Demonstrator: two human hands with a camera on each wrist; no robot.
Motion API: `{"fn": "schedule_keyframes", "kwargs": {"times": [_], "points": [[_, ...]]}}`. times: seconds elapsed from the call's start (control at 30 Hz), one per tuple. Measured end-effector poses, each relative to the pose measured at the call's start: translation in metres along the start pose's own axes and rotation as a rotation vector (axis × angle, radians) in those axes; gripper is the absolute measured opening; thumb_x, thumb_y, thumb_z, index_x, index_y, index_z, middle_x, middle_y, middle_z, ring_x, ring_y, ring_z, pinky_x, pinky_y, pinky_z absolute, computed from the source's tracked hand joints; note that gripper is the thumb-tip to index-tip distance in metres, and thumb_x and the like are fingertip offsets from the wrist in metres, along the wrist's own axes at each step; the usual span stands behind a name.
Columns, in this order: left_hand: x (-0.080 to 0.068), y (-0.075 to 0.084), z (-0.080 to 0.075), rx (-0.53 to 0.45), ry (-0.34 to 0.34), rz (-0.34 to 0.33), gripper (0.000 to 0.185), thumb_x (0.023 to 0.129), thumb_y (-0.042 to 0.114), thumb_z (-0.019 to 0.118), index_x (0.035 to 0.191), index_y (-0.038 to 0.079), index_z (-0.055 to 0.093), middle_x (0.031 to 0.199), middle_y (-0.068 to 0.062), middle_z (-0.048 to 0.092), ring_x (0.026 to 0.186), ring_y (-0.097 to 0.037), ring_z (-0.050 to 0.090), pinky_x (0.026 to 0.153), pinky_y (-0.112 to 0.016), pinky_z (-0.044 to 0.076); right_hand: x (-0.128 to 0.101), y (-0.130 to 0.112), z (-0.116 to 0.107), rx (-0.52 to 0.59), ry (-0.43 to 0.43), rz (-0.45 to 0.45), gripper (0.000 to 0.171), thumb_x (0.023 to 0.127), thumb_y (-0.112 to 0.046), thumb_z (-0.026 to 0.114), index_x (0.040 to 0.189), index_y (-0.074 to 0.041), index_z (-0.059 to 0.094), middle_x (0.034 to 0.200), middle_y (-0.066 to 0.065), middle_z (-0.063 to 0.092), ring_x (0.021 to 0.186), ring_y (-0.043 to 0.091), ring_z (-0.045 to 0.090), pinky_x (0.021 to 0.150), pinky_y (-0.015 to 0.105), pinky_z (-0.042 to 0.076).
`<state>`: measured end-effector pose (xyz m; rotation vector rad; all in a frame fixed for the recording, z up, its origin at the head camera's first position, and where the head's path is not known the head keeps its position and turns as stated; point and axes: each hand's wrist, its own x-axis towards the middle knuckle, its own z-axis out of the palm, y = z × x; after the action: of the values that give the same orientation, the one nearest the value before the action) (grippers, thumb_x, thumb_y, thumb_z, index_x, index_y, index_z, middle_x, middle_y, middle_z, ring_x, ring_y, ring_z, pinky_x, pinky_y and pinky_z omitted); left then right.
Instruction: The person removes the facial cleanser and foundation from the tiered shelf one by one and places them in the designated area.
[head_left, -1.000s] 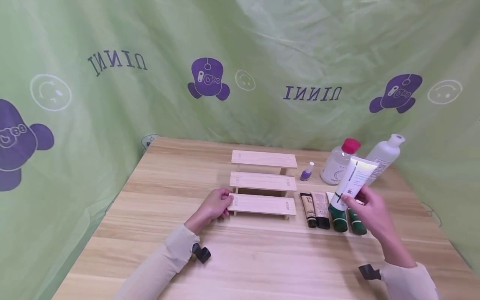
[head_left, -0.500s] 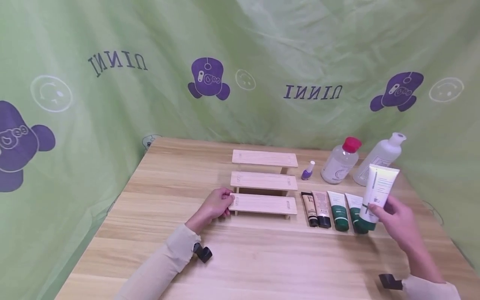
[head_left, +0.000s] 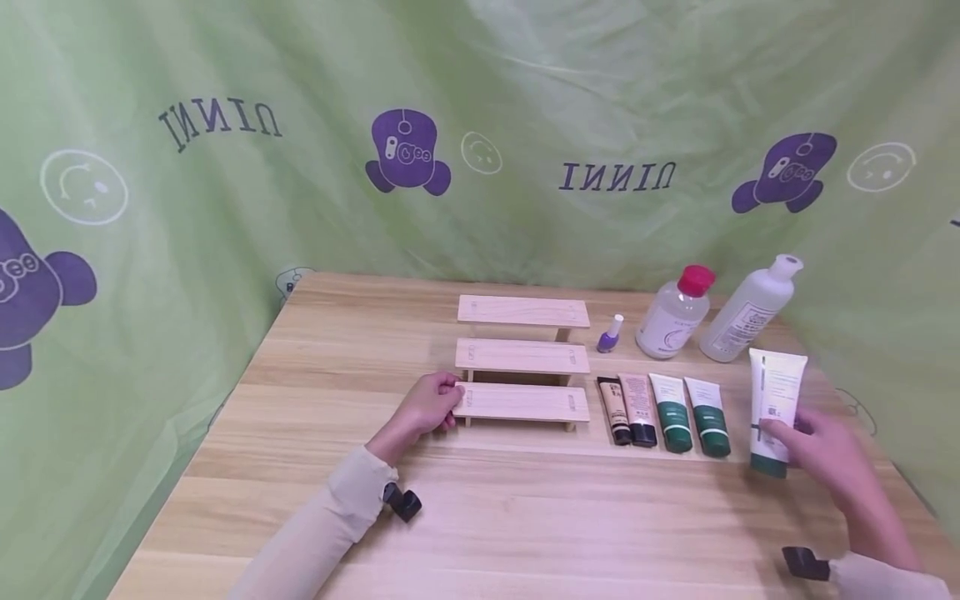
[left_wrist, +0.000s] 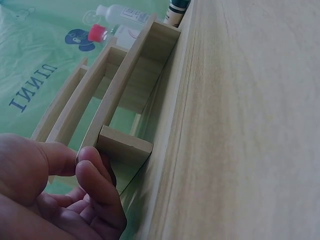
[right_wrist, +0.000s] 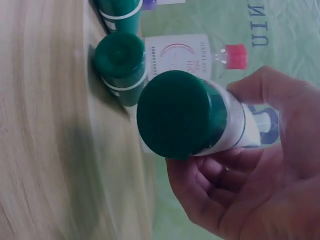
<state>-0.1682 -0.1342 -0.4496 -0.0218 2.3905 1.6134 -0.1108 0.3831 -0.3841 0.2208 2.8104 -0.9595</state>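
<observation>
My left hand (head_left: 426, 405) pinches the left end of the front wooden display riser (head_left: 521, 402). In the left wrist view the thumb and index finger grip the board's edge beside its leg (left_wrist: 125, 140). My right hand (head_left: 828, 454) holds a white squeeze tube (head_left: 777, 392) with a green cap, thumb on one side and fingers on the other. The tube is nearly upright, cap down, right of the row of tubes. Seen from the right wrist, its green cap (right_wrist: 175, 115) faces the camera; whether it touches the table cannot be told.
Two more risers, middle (head_left: 521, 357) and back (head_left: 523, 311), stand behind the front one. Two green-capped tubes (head_left: 672, 412), a pink tube (head_left: 639, 408) and a beige tube (head_left: 615, 410) lie alongside. Behind are purple nail polish (head_left: 609, 335), a red-capped bottle (head_left: 675, 317) and a white bottle (head_left: 750, 312).
My right hand has carried the white tube right and down, from above the lying tubes to beside them, turning it more upright. My left hand stays on the front riser.
</observation>
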Motion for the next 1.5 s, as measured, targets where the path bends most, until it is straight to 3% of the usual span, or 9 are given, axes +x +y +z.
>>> {"fn": "schedule_keyframes", "kwargs": {"times": [0.47,0.7,0.77,1.03,1.23,1.5], "points": [[-0.002,0.003,-0.001,-0.003,0.002,-0.023,0.039,0.096,0.013,0.056,0.131,-0.004,0.054,0.073,-0.007,0.059,0.05,-0.016,0.056,0.043,-0.025,0.047,0.022,0.012,0.003,0.002,-0.087,0.091,0.07,0.099,-0.045,0.05,0.125,0.02,0.045,0.1,0.023,0.062,0.084,0.021,0.057,0.066,0.03,0.05],[-0.003,0.001,0.0,-0.005,0.006,-0.02,0.038,0.096,0.013,0.056,0.13,-0.004,0.054,0.073,-0.007,0.06,0.05,-0.015,0.056,0.043,-0.024,0.048,0.035,0.015,0.002,-0.063,-0.132,0.151,0.089,0.093,-0.062,0.05,0.133,0.018,0.042,0.115,0.037,0.054,0.1,0.042,0.054,0.07,0.04,0.047],[-0.002,0.001,0.0,-0.001,0.002,-0.018,0.037,0.096,0.014,0.055,0.129,-0.004,0.055,0.074,-0.007,0.061,0.05,-0.015,0.056,0.043,-0.025,0.048,0.036,0.014,0.002,-0.071,-0.134,0.156,0.09,0.093,-0.062,0.049,0.133,0.018,0.042,0.115,0.037,0.054,0.101,0.042,0.054,0.071,0.041,0.047],[-0.001,0.004,-0.002,-0.006,-0.003,-0.03,0.039,0.096,0.014,0.056,0.13,-0.004,0.054,0.079,-0.009,0.062,0.051,-0.016,0.056,0.043,-0.025,0.049,0.041,0.013,0.006,-0.093,-0.116,0.131,0.078,0.096,-0.056,0.049,0.122,0.018,0.051,0.094,0.02,0.06,0.087,0.031,0.054,0.064,0.031,0.042],[0.0,0.004,-0.002,-0.013,-0.001,-0.03,0.039,0.095,0.012,0.057,0.13,-0.005,0.054,0.079,-0.01,0.063,0.051,-0.016,0.056,0.044,-0.025,0.05,0.043,0.014,0.007,-0.111,-0.114,0.116,0.08,0.096,-0.057,0.047,0.127,0.017,0.048,0.102,0.029,0.059,0.091,0.035,0.054,0.064,0.032,0.042],[0.0,0.004,-0.002,-0.006,-0.002,-0.035,0.039,0.095,0.014,0.057,0.13,-0.004,0.054,0.078,-0.009,0.062,0.051,-0.016,0.057,0.045,-0.025,0.05,0.043,0.013,0.01,-0.176,-0.083,0.07,0.078,0.097,-0.055,0.048,0.124,0.018,0.05,0.098,0.031,0.06,0.086,0.036,0.056,0.061,0.032,0.043]]}}
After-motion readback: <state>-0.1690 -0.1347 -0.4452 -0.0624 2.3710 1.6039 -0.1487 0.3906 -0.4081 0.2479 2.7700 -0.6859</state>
